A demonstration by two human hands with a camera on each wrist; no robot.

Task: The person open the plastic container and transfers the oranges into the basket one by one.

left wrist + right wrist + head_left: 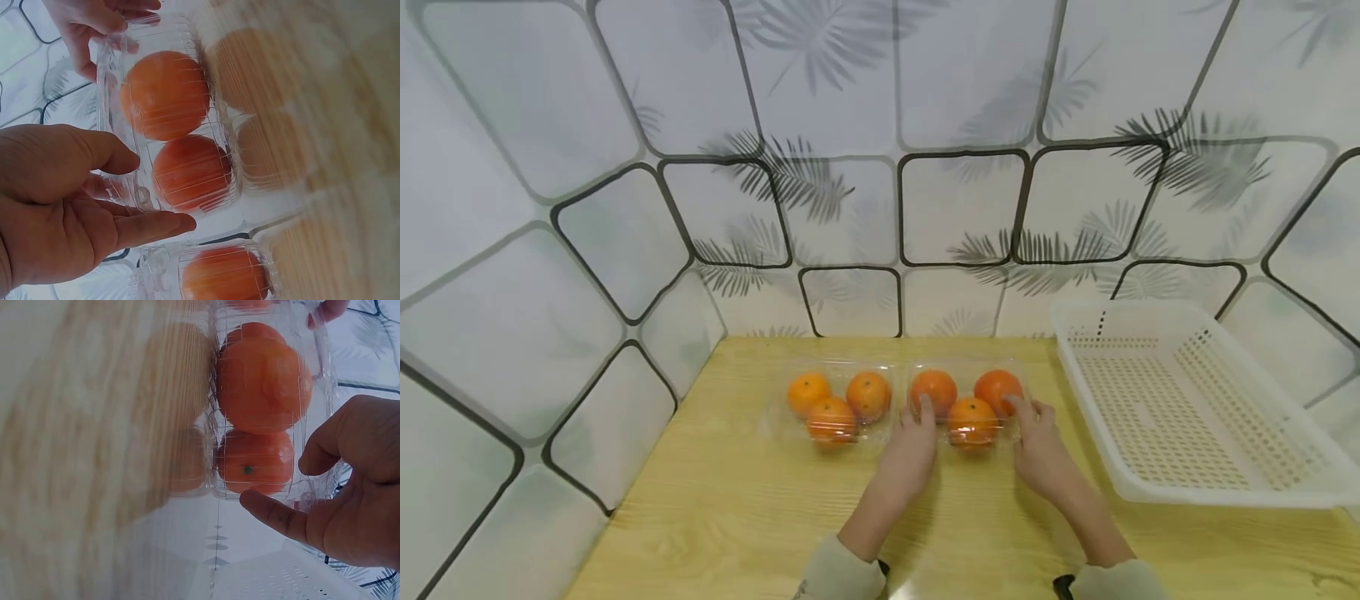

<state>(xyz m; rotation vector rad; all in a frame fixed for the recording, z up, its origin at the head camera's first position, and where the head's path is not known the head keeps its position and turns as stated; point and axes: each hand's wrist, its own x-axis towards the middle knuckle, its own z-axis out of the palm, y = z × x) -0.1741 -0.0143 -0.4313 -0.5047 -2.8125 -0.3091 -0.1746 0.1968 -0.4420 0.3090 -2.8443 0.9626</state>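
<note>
Two clear plastic clamshell boxes stand side by side on the table, each with several orange citrus fruits inside. My left hand [913, 454] grips the left edge of the right-hand box [967, 365], and my right hand [1041, 450] holds its right edge. Inside that box, a mandarin [972, 422] lies in front of two others. In the left wrist view, the left thumb lies over the box's rim with a finger along its side. The right wrist view has the right thumb and forefinger at the corner beside a mandarin [256, 462]. The left-hand box [775, 421] stands untouched, close to my left hand.
A white perforated plastic basket [1112, 454] stands on the right of the wooden table [722, 517]. A patterned white wall covering [850, 208] rises behind the table and along its left side.
</note>
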